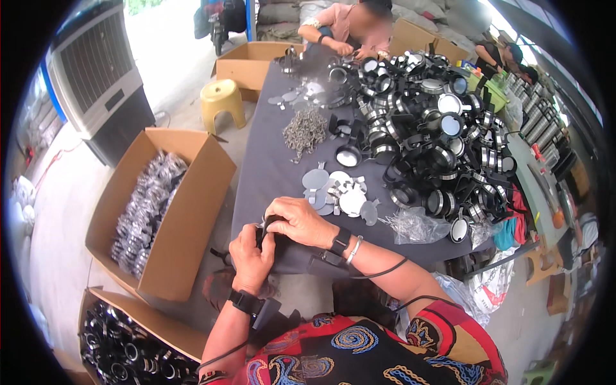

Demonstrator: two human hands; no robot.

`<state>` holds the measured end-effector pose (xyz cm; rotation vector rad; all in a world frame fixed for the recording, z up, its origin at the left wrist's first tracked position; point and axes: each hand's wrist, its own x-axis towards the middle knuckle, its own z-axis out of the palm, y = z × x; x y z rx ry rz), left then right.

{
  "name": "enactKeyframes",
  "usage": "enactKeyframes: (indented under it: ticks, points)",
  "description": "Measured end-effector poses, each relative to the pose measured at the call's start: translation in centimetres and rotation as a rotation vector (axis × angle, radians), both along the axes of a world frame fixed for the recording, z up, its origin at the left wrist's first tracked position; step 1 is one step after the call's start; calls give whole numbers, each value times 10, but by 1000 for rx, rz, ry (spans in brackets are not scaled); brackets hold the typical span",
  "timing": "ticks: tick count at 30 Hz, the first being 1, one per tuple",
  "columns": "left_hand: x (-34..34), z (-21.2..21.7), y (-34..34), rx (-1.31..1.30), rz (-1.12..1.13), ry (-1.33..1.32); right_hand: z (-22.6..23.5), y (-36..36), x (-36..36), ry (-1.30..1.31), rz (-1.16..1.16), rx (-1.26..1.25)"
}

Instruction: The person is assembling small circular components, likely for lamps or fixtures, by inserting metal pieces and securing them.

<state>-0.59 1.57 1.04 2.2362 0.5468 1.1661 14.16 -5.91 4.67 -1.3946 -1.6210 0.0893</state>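
Observation:
Both my hands meet at the near edge of a grey-covered table. My left hand grips a small black round frame part from below. My right hand closes over the same part from above, fingers pressed on it. Most of the part is hidden by my fingers. Just beyond my right hand lies a small heap of flat silver discs. A big pile of black round frames with shiny rims fills the right half of the table.
An open cardboard box of shiny metal rings stands at my left, another box of black parts nearer. A pile of small metal pieces, a clear plastic bag, a yellow stool, a large air cooler. Another person works at the far end.

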Motion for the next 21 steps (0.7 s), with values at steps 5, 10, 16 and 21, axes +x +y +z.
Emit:
enactKeyframes:
  ticks: [5, 10, 16, 21]
  points:
    - [-2, 3, 4, -140, -40, -12, 5, 2, -1, 456, 63, -310]
    - [2, -4, 10, -418, -61, -108, -3, -33, -5, 743, -104, -98]
    - [9, 6, -12, -533, -134, -211, 18, -80, -30, 1323, 121, -125]
    - [17, 32, -46, -253, -415, -46, 25, -100, -14, 1349, 41, 74]
